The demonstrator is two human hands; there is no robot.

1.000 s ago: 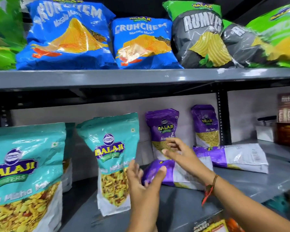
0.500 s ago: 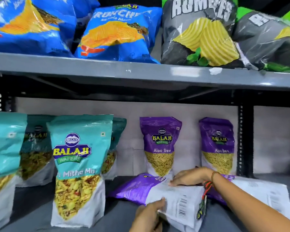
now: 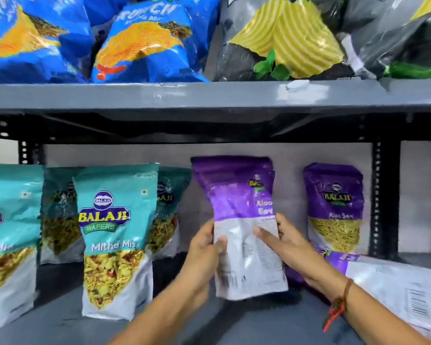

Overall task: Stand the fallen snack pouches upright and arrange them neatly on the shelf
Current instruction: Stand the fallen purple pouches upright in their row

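Note:
A purple Aloo Sev pouch [image 3: 237, 210] is held upright above the grey shelf [image 3: 259, 324], its white back panel facing me. My left hand [image 3: 204, 250] grips its left edge and my right hand [image 3: 281, 247] grips its right edge. It hides most of another purple pouch standing behind it. One more purple pouch [image 3: 334, 207] stands upright against the back wall at the right. A fallen purple pouch [image 3: 393, 287] lies flat, back side up, at the right under my right forearm.
Teal Mitha Mix pouches [image 3: 115, 240] stand in two rows on the left. The upper shelf board [image 3: 209, 95] carries blue and grey-green chip bags. A black upright post [image 3: 383, 195] stands at the right of the bay.
The purple pouch that lay flat under both hands has been lifted and turned upright in front of the middle standing pouch. The camera has moved closer and lower.

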